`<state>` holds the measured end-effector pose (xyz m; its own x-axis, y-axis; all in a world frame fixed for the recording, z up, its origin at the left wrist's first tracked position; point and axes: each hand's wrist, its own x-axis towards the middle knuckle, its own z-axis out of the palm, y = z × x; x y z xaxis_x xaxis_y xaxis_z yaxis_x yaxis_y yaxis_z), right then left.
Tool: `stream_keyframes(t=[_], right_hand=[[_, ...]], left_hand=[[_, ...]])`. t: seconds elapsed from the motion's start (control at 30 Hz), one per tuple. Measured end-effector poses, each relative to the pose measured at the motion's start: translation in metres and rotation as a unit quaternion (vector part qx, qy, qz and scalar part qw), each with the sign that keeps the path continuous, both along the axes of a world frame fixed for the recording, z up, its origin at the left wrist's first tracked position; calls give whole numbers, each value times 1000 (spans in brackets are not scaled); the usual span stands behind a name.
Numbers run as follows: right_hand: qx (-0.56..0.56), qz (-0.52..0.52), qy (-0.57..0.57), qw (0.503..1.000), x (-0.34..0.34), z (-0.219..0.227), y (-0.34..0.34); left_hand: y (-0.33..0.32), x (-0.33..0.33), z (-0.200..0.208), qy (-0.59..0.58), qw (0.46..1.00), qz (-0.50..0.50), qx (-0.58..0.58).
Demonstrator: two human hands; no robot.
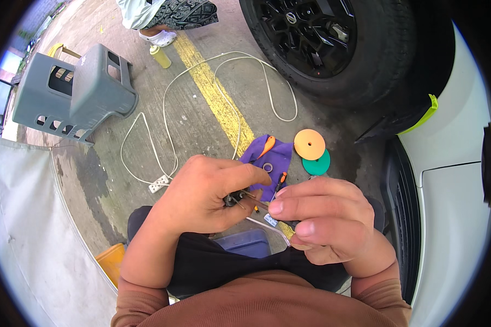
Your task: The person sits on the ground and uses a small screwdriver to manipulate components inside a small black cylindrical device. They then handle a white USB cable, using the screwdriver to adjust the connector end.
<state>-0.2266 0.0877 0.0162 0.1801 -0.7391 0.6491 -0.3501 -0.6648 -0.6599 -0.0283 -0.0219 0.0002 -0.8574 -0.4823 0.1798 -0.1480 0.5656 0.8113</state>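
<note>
My left hand (202, 193) is closed around a small dark part (233, 199) with thin metal pins sticking out toward the right. My right hand (322, 215) pinches the pin ends between thumb and forefinger and also holds a thin white wire (264, 225) that runs under the fingers. Both hands meet above my lap. Just beyond them on the concrete lies a purple cloth (275, 158) with an orange-handled tool (265, 146), a small metal ring (268, 167) and a second orange-tipped tool (281, 180) on it.
An orange disc (309, 144) and a green disc (317, 164) lie right of the cloth. A white cable (223, 92) with a power strip (158, 184) loops over the floor. A car wheel (333, 43) stands ahead, white bodywork (453, 191) at right. Grey plastic stool (76, 90) at left; another person's foot (157, 37) beyond.
</note>
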Motion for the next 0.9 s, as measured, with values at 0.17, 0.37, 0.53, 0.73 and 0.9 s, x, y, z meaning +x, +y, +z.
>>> stream_keyframes(t=[0.17,0.37,0.53,0.73,0.9], right_hand=[[-45,0,-50,998,1,-4,-3],[-32,4,-64,997,-1,-5,-3],[23,-11,-9,1000,-5,0,2],[29,-21,-24,999,-8,-2,4],[39,-23,-52,998,-9,-5,5]], left_hand=[[0,1,0,9,1000,9,0],[1,1,0,8,1000,12,-1],[1,0,1,17,1000,10,-5],[1,-2,2,22,998,23,-56],[3,-3,2,34,997,37,-67]])
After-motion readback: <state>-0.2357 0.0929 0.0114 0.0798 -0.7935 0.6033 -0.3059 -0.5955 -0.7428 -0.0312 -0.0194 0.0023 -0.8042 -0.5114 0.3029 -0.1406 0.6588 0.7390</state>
